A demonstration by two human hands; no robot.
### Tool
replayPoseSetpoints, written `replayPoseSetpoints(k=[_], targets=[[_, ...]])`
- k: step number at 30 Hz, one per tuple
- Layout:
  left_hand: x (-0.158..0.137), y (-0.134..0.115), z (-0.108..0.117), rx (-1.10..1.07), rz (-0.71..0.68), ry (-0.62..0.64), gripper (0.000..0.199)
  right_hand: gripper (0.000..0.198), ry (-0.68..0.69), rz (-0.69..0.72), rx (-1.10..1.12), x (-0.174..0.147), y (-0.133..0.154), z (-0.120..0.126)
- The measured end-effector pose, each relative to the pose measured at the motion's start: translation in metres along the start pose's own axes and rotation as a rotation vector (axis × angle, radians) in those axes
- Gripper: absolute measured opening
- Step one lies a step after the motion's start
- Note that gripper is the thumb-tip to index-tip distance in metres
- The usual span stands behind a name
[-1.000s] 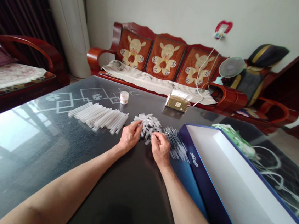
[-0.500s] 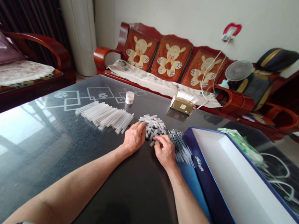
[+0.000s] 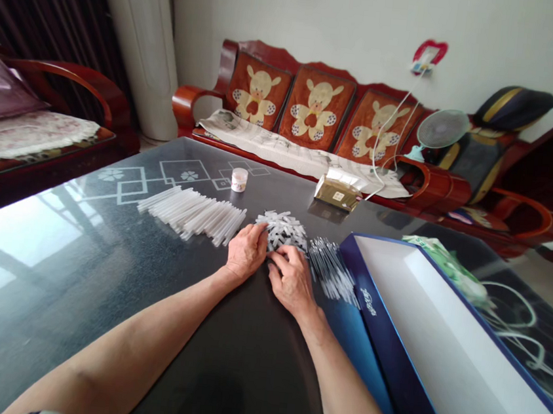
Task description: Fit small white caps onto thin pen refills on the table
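My left hand [image 3: 246, 253] rests at the near-left edge of a pile of small white pieces [image 3: 287, 226], its fingers curled together. Whatever they may grip is hidden behind them. My right hand [image 3: 292, 280] is close beside it, fingers bent and their tips near the closest pieces of the pile; I cannot make out anything between them. Left of the pile lies a row of whitish translucent tubes [image 3: 194, 213]. On the right, thin clear sticks with dark tips [image 3: 332, 269], resembling pen refills, are fanned out next to a blue box.
The large open blue box [image 3: 441, 330] with a white inside takes up the table's right side. A small round tub [image 3: 239, 180] and a gold tissue pack [image 3: 338, 192] stand farther back. Beyond the box lie a green-white bag [image 3: 448, 268] and white cords [image 3: 521, 325].
My right hand has moved left, from the right edge of the pile to beside my left hand. The left hand has shifted slightly toward me and left.
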State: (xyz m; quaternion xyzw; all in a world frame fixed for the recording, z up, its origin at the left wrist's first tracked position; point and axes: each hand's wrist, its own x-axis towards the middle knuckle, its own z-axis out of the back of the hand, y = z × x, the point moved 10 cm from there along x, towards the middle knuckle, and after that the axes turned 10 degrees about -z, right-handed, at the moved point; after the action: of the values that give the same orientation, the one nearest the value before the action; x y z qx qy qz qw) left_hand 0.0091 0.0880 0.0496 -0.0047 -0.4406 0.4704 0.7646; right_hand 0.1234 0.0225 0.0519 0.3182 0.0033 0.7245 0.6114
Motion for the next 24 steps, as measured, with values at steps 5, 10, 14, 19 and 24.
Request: replayPoseSetpoints(k=[5, 10, 14, 19, 24], targets=[[-0.001, 0.002, 0.000, -0.032, 0.004, -0.020, 0.024, 0.023, 0.055, 0.019, -0.143, -0.001, 0.009, -0.011], [-0.001, 0.001, -0.001, -0.036, -0.016, -0.019, 0.023, 0.026, 0.041, 0.013, -0.090, -0.001, 0.002, -0.009], [-0.002, -0.001, 0.000, -0.038, -0.038, -0.034, 0.023, 0.033, -0.014, -0.041, -0.019, 0.000, -0.010, 0.000], [-0.002, -0.004, 0.001, -0.034, -0.051, -0.022, 0.025, 0.032, -0.011, -0.050, -0.014, -0.001, -0.014, 0.001], [-0.003, -0.015, -0.001, -0.006, -0.121, 0.037, 0.026, 0.016, -0.010, -0.033, -0.029, -0.001, -0.012, -0.002]])
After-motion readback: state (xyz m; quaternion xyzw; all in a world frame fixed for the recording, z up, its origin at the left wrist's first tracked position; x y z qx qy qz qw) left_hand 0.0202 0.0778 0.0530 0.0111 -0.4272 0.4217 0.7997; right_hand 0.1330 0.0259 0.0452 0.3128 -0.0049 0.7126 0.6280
